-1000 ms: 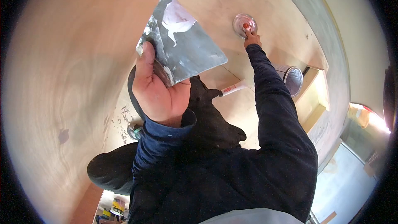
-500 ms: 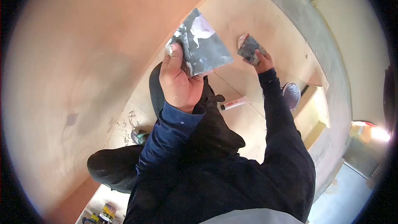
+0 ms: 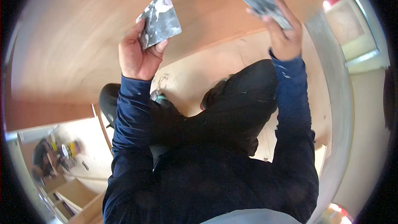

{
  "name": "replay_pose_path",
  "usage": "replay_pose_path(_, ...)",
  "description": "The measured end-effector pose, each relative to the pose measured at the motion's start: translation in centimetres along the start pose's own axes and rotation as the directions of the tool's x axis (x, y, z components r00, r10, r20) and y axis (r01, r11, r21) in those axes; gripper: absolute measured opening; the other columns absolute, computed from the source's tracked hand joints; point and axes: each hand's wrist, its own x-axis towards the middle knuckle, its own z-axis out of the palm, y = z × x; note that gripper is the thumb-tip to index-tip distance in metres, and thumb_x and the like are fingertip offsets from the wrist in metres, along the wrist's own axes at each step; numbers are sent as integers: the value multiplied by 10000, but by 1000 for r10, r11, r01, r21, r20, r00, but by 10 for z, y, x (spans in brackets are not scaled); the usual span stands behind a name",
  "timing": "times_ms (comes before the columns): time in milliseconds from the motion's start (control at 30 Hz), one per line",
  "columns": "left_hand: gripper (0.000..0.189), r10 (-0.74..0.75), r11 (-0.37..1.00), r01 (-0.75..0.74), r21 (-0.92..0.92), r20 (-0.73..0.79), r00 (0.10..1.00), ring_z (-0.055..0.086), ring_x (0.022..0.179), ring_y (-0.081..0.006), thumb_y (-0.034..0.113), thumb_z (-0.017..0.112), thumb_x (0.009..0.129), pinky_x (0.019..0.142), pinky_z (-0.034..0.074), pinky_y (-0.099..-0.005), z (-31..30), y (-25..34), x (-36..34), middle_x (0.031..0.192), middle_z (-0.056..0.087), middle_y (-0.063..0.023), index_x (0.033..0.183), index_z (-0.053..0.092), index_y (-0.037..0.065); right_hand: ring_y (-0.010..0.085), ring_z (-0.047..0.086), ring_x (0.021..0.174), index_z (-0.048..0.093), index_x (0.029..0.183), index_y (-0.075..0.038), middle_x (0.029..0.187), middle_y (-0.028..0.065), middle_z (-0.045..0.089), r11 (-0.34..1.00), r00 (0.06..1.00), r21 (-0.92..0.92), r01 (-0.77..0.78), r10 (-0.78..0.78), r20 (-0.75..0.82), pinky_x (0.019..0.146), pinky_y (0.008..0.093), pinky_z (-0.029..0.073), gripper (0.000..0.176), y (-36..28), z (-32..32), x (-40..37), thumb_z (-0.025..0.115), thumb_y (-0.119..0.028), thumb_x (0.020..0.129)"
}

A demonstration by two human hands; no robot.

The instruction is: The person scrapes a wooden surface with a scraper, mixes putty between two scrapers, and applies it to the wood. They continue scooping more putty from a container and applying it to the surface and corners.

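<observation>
My left hand (image 3: 141,54) grips a flat grey metal plate (image 3: 166,27) by its lower left edge, raised in front of the curved wooden panel. A lump of pale pinkish-white filler (image 3: 163,3) sticks to the plate's upper part, with smears of it near my thumb. Further right, my right hand (image 3: 286,37) is closed round a grey putty scraper (image 3: 263,3), tilted and slightly blurred, with a red spot at its top corner. The scraper is held close in front of the panel; whether it touches cannot be made out.
The curved wooden panel (image 3: 83,37) fills the upper view. Below it lies a pale wooden floor (image 3: 232,54) beside my bent legs (image 3: 240,95). At lower left are a yellow-labelled can (image 3: 71,149), other items and a wooden box (image 3: 76,193). A grey curved edge (image 3: 336,79) runs down the right.
The view has turned toward the panel. My right hand has lifted the scraper from beside the round container on the floor up before the panel. My left hand still holds the plate with filler.
</observation>
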Motion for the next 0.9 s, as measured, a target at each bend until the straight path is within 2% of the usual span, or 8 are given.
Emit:
replay_pose_path(233,267,176,977,-193,-90,-170,970,675,875,-243,173,412,964,654,615,-365,-21,-2,-58,1049,650,-122,1168,499,24,241,583,981,610,1207,-64,1113,137,566,898,856,13,439,-422,299,887,302,463,596,0,134,7,417,203,710)
replay_pose_path(300,272,160,986,-164,-4,-194,968,672,868,-230,178,406,964,640,615,-356,-41,0,-58,1037,638,-108,1172,488,23,259,581,987,634,1189,-98,1133,132,550,918,877,121,378,-397,271,860,302,467,653,7,162,-14,442,235,661)
replay_pose_path(367,262,199,980,-192,52,-204,958,667,859,-228,158,403,960,632,614,-350,-58,21,-56,1043,625,-111,1178,474,32,270,579,986,638,1192,-127,1159,124,530,965,911,130,-229,166,377,860,309,468,690,10,191,-20,457,244,639)
replay_pose_path(400,262,200,980,-194,51,-228,953,667,859,-228,158,403,960,632,614,-350,-65,19,-58,1043,625,-111,1178,474,32,276,575,1008,637,1197,-144,1179,122,517,940,882,-25,340,-309,357,875,318,466,678,33,193,-19,487,221,645)
replay_pose_path(567,229,446,894,-401,201,-298,844,652,894,-239,118,414,951,679,593,-386,-82,27,-46,1053,600,-103,1164,470,54,292,553,1079,632,1195,-130,1185,143,520,978,876,65,198,-206,436,924,335,449,630,38,205,-5,487,177,665)
replay_pose_path(633,221,471,882,-451,137,-317,823,640,909,-225,87,429,947,690,583,-407,-97,35,-44,1047,596,-96,1159,463,40,300,556,1070,630,1196,-127,1188,153,519,878,821,-351,326,-79,565,930,335,445,627,62,194,-12,493,178,665)
replay_pose_path(733,216,482,873,-483,69,-276,831,641,901,-217,91,427,953,684,586,-392,-82,48,-48,1041,594,-96,1162,457,41,317,558,1054,638,1180,-120,1167,154,526,880,788,-402,253,54,613,926,345,447,610,70,193,-11,508,175,662)
replay_pose_path(900,216,606,781,-475,406,-302,736,641,903,-205,110,405,971,691,593,-355,-92,46,-48,1023,591,-98,1168,434,25,338,536,1084,646,1162,-121,1135,140,540,866,874,-404,296,-74,481,919,383,455,585,36,194,8,549,153,654)
